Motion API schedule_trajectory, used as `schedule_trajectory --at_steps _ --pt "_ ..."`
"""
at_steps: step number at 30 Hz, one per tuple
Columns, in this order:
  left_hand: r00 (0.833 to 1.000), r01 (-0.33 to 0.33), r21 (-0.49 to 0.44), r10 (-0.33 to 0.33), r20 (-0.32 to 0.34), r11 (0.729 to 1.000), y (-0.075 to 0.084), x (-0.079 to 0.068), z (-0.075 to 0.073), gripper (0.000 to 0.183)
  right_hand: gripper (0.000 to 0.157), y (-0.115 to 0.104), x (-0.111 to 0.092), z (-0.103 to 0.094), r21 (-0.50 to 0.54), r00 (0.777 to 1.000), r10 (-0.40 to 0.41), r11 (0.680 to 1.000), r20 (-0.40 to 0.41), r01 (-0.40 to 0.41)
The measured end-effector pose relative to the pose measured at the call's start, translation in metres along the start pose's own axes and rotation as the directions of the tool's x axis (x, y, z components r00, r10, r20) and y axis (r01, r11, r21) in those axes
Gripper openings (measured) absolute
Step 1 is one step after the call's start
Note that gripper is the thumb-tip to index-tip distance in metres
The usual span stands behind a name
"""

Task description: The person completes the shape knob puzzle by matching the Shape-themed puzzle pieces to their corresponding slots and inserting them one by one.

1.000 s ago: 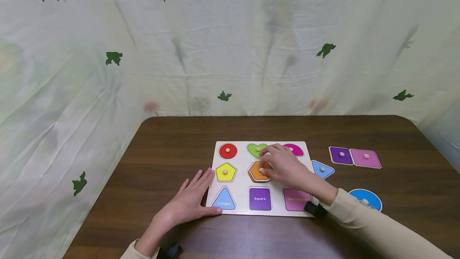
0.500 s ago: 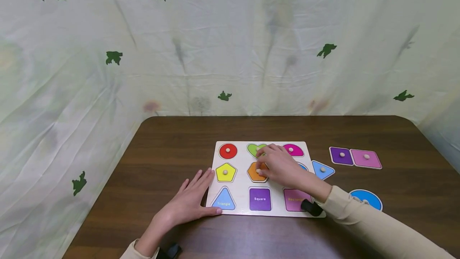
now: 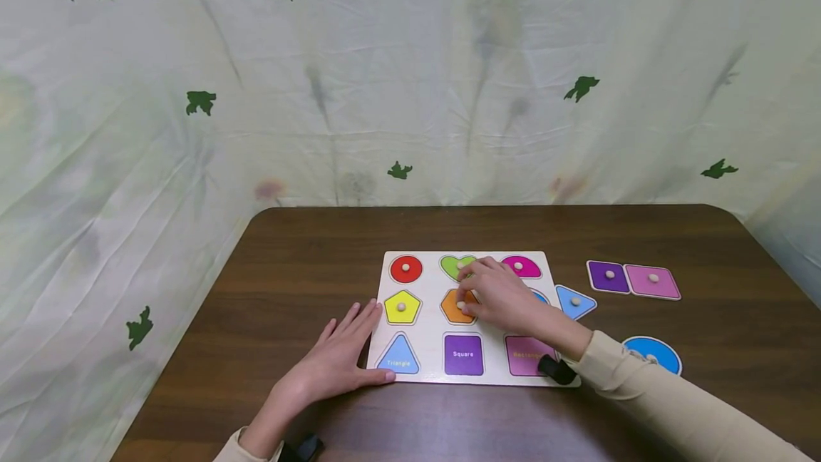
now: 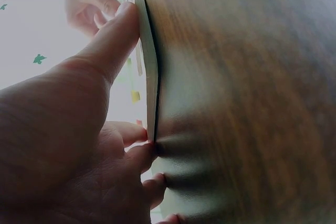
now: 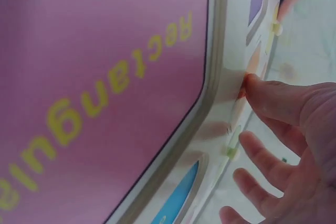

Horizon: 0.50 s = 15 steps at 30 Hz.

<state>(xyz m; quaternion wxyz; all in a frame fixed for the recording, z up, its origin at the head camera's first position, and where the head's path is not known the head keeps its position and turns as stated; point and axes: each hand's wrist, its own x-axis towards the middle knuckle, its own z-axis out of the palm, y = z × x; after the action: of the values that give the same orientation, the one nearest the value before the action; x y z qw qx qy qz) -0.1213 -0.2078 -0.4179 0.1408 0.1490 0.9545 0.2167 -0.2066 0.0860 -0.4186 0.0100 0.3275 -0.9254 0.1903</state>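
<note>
A white shape puzzle board lies on the table. My right hand pinches the knob of the orange hexagon piece, which sits in the board's middle recess. My left hand rests at the board's left edge, its fingers extended and its thumb on the near corner. In the left wrist view the thumb touches the board's edge. Red circle, yellow pentagon, green heart and magenta semicircle pieces fill other recesses. The right hand hides part of the blue recess.
Right of the board lie a blue triangle piece, a purple square piece, a pink rectangle piece and a blue oval piece, partly behind the right sleeve. The triangle recess, square recess and rectangle recess show printed bases.
The orange hexagon, raised and askew over its recess a second ago, has shifted slightly left and dropped in flush, the right hand moving with it. The left hand has stayed in place.
</note>
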Motion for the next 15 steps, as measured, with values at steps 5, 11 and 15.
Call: schedule_trajectory --at_steps 5,11,15 --pt "1.000 -0.001 0.002 0.001 -0.001 1.000 0.000 0.000 0.000 0.109 0.013 0.004 -0.004 -0.001 0.025 0.999 -0.028 0.999 -0.020 0.028" --pt "1.000 -0.001 0.001 0.001 0.000 1.000 0.001 0.001 0.000 0.109 0.016 0.011 -0.017 -0.009 0.087 0.998 -0.015 0.996 -0.058 0.020" --pt "1.000 0.005 -0.003 -0.005 0.004 1.000 0.001 0.000 -0.001 0.109 0.017 0.016 -0.024 -0.018 0.101 0.995 -0.008 0.995 -0.100 0.018"
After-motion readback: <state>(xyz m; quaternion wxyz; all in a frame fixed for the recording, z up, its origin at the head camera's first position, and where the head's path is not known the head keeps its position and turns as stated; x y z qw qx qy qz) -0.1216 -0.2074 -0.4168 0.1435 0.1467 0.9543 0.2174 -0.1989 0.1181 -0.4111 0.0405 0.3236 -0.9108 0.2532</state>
